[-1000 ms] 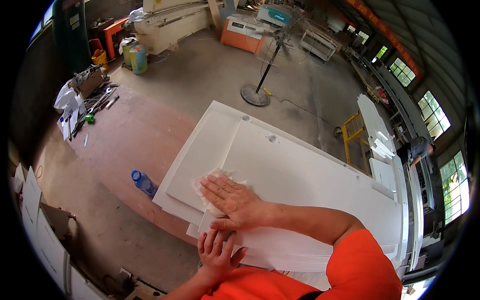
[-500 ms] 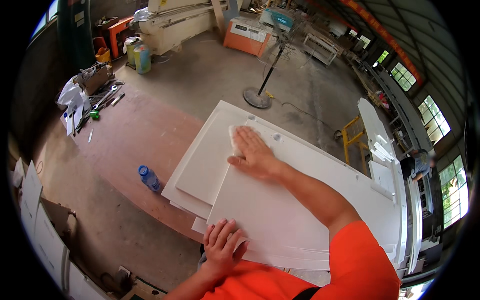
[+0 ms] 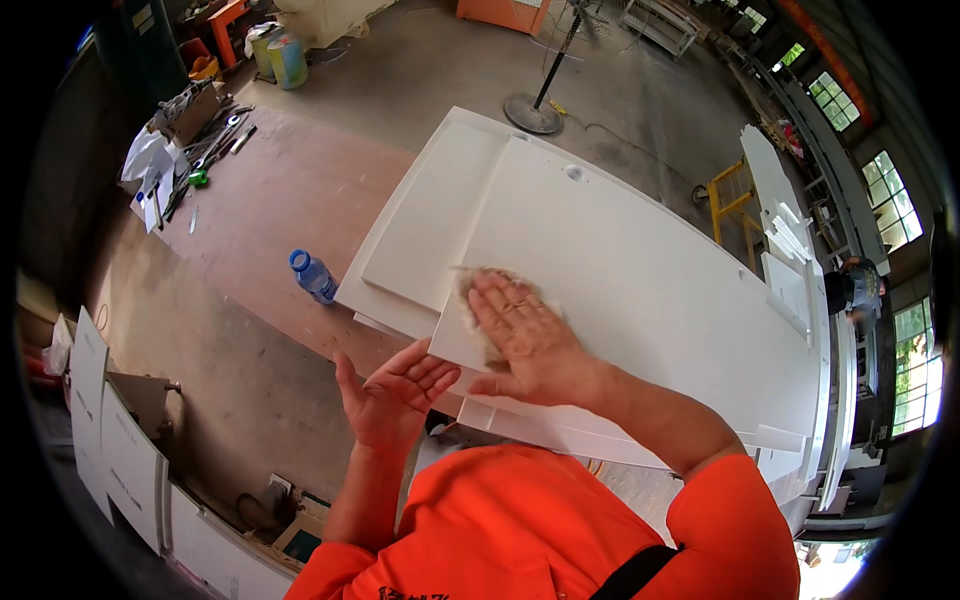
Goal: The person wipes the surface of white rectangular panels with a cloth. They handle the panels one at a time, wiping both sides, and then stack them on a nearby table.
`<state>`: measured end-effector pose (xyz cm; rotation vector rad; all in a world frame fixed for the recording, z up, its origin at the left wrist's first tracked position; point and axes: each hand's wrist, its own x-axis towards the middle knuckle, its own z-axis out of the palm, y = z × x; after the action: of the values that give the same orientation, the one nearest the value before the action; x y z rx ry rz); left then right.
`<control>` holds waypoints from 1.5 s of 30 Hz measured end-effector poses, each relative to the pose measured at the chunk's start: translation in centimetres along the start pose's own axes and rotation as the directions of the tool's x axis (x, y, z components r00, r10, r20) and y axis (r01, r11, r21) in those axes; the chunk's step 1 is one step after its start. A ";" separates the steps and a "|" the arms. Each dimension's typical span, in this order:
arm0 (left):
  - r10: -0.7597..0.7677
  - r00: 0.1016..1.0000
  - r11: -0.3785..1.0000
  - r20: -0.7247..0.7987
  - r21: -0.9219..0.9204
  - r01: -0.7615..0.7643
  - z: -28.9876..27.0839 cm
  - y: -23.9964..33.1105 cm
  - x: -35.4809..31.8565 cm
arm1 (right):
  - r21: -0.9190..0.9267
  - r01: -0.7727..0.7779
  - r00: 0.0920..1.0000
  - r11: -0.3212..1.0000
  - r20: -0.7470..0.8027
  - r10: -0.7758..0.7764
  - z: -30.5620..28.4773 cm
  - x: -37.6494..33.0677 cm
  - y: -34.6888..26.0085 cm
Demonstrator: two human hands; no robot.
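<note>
A wide white panel (image 3: pixel 640 270) lies on top of other white panels (image 3: pixel 430 230), overlapping them unevenly. My right hand (image 3: pixel 535 340) presses flat on a crumpled, off-white rag (image 3: pixel 466 290) near the panel's left edge; the palm covers most of the rag. My left hand (image 3: pixel 390 398) is turned palm up beside the near left corner of the top panel. Its thumb stands apart and the fingers curl slightly, with nothing held in them. Whether the fingertips touch the panel's corner, I cannot tell.
A blue-capped bottle (image 3: pixel 315 278) stands on the reddish board (image 3: pixel 290 190) left of the stack. Tools and paper (image 3: pixel 205 150) lie at its far end. Beyond the panels stands a round-based fan (image 3: pixel 533 114). A yellow frame (image 3: pixel 733 205) and a person (image 3: pixel 855 288) are on the right.
My right hand has slid the rag nearer along the panel's left edge. The left hand has left the near edge, moved left and turned palm up. The view has tilted downward.
</note>
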<state>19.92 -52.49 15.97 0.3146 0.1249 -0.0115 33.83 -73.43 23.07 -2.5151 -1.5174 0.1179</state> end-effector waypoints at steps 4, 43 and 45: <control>-0.050 0.998 0.998 -0.042 0.024 0.051 0.7 -0.4 0.6 | -0.066 -0.328 0.932 0.942 -0.185 0.311 -1.1 2.4 5.1; 0.066 0.924 -0.849 0.376 0.508 -0.146 6.8 -4.5 9.4 | 0.066 -0.689 0.637 0.722 -0.421 0.646 -0.8 -32.8 3.4; 0.062 0.923 -0.861 0.380 0.487 -0.142 6.6 -4.4 9.2 | -0.024 -0.733 0.630 0.680 -0.402 0.665 -2.3 -35.2 7.8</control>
<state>29.72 -58.67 19.73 2.8879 -0.1189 0.3777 24.50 -108.28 22.43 -2.9159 -0.3422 -0.3834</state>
